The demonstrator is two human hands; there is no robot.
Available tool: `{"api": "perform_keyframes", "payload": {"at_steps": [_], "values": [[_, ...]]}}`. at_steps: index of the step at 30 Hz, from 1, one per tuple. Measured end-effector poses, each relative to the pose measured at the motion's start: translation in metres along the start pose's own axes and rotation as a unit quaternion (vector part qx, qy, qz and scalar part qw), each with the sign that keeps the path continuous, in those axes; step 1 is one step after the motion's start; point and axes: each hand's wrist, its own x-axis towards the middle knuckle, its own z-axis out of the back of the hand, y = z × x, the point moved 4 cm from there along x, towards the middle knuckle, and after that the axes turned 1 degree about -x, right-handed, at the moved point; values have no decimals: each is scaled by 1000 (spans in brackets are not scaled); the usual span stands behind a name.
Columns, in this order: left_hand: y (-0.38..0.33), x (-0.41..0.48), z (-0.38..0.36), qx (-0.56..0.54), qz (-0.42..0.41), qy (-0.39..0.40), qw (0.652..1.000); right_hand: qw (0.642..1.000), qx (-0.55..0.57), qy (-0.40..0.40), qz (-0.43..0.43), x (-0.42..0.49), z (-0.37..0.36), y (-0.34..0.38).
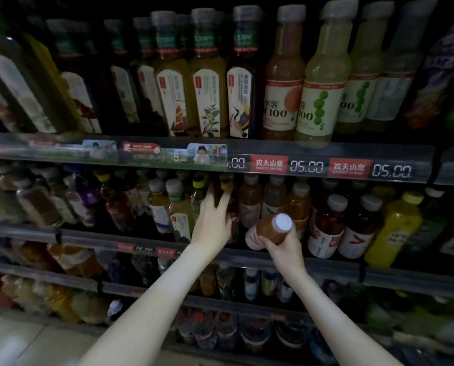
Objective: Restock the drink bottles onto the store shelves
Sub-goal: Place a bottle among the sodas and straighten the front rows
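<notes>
Your left hand (212, 220) is in among the bottles of the middle shelf (94, 237). The dark bottle (220, 192) there is too dim to read, and it is not clear if your fingers grip it or only touch it. Your right hand (282, 247) covers the bottom of the orange bottle (269, 229) it holds, so the label shows only partly. The bottles at the far left (17, 101) are smeared by blur. The lowest row of bottles (247, 336) is nearly black. The lower edge cuts both your forearms.

Right hand (282, 247) grips orange bottle (268, 229) (white cap); left hand (211, 223) at shelf (88, 240)
</notes>
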Motion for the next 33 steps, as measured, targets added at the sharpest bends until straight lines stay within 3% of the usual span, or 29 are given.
{"api": "perform_keyframes", "payload": {"at_steps": [6, 13, 19, 22, 26, 30, 33], "values": [[13, 43, -24, -82, -27, 59, 994, 998, -1, -18, -53, 1, -16, -14], [24, 18, -20, -217, -19, -25, 976, 996, -10, -58, -74, 0, -21, -15], [51, -12, 9, -366, 10, -26, 930, 995, -79, 7, -59, 31, -28, 12], [55, -13, 40, -390, -13, -76, 918, 989, -115, 57, -66, 48, -43, 25], [50, -17, 73, -407, -8, -88, 909, 977, -180, 86, -73, 59, -56, 44], [45, -25, 83, -431, 43, -45, 900, 977, -165, 95, -93, 41, -49, 42], [28, -40, 74, -425, 66, 12, 903, 989, -124, 52, -62, 7, -24, 41]]}}
